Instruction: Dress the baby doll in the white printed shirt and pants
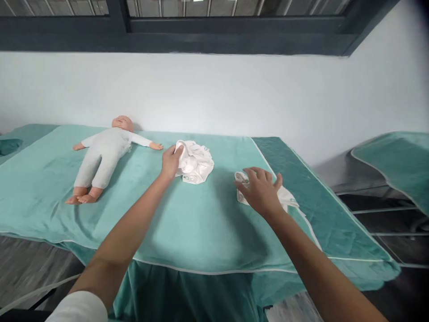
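Observation:
My left hand (170, 162) pinches the left edge of a small, bunched white garment (198, 163) with faint printed marks. That garment lies crumpled on the green bed cover, its exact kind hidden by the folds. Over a second white garment (286, 197) is my right hand (263, 190), its fingers spread and partly covering the cloth. Whether the right fingertips touch the fabric I cannot tell. A baby doll (106, 150) in a white bodysuit lies on its back to the left of both hands, arms stretched out and feet bare.
A green cover (201, 232) with white piping spreads over the bed, its front edge hanging down. Behind it rises a white wall (208, 94) below a dark window frame (234, 38). At the right stand a metal rack (385, 210) and another green cloth (398, 165).

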{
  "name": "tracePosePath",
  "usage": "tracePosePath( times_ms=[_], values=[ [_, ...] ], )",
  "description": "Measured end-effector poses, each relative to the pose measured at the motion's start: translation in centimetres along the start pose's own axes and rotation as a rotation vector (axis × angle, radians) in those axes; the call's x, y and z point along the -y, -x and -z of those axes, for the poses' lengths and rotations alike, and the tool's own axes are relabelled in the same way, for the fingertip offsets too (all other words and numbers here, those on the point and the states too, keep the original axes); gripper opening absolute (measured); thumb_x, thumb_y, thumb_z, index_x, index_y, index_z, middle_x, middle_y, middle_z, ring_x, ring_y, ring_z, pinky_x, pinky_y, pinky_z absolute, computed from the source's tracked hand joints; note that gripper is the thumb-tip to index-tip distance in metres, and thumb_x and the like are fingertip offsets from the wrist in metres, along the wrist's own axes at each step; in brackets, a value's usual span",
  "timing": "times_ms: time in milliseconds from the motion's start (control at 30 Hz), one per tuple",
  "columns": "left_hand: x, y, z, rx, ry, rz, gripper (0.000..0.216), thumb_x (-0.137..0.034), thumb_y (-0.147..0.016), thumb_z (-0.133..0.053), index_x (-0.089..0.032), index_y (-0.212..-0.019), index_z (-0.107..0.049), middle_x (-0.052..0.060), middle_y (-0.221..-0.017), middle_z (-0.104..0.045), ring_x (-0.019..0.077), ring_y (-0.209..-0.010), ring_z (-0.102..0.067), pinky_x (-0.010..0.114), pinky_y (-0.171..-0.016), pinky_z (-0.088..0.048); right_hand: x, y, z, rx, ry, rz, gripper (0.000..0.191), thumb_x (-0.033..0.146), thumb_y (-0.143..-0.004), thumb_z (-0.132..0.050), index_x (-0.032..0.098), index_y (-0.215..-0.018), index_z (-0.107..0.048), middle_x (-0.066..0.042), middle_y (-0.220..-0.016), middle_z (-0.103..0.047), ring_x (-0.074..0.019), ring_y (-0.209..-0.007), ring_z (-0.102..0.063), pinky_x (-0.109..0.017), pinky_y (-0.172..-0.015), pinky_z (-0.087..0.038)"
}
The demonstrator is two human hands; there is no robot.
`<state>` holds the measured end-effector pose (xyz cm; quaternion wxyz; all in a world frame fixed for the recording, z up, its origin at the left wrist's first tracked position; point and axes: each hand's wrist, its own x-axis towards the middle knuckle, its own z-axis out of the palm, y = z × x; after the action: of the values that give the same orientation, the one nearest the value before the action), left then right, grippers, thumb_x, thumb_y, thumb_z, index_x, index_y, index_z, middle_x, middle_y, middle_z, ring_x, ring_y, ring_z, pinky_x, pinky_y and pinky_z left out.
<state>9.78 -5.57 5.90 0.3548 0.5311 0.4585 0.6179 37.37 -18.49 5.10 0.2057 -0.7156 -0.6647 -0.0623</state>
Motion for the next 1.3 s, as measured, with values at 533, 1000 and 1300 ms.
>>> tracePosePath(
  times_ms=[533,1000,1300],
  values=[
    [-13.0,-2.4,7.3,0.329,-0.594,-0.342,0.006,-0.023,-0.081,-0.072,-0.02,-0.086,-0.075,-0.002,-0.062,-0.047,0.016,-0.068,-0.051,0.03,-0.076,-0.041,15.8,-10.8,5.7,-0.181,-0.322,0.346,0.031,0.02,-0.095,-0.04,0.023,-0.112,-0.066,-0.006,-0.107,-0.073,-0.0268,-0.095,-0.064,-0.037,-0.082,-0.048],
    [-13.7,-1.3,10.9,-0.076,-0.848,-0.445,0.012,-0.025,-0.091,-0.057,-0.027,-0.099,-0.065,0.002,-0.075,-0.06,0.0248,-0.097,-0.062,0.035,-0.089,-0.044,11.3,-10.8,7.8,-0.374,-0.412,0.154,0.034,0.018,-0.091,-0.042,0.018,-0.109,-0.07,-0.009,-0.101,-0.074,-0.0254,-0.095,-0.066,-0.043,-0.087,-0.051],
    [-18.0,-5.9,5.6,-0.07,-0.92,-0.507,0.018,-0.021,-0.099,-0.055,-0.018,-0.109,-0.07,0.007,-0.111,-0.065,0.0263,-0.113,-0.062,0.049,-0.104,-0.046,14.7,-4.5,6.3,0.334,-1.351,-0.114,0.01,0.03,-0.074,-0.065,0.022,-0.08,-0.062,-0.004,-0.079,-0.072,-0.0237,-0.074,-0.069,-0.038,-0.069,-0.057]
  ],
)
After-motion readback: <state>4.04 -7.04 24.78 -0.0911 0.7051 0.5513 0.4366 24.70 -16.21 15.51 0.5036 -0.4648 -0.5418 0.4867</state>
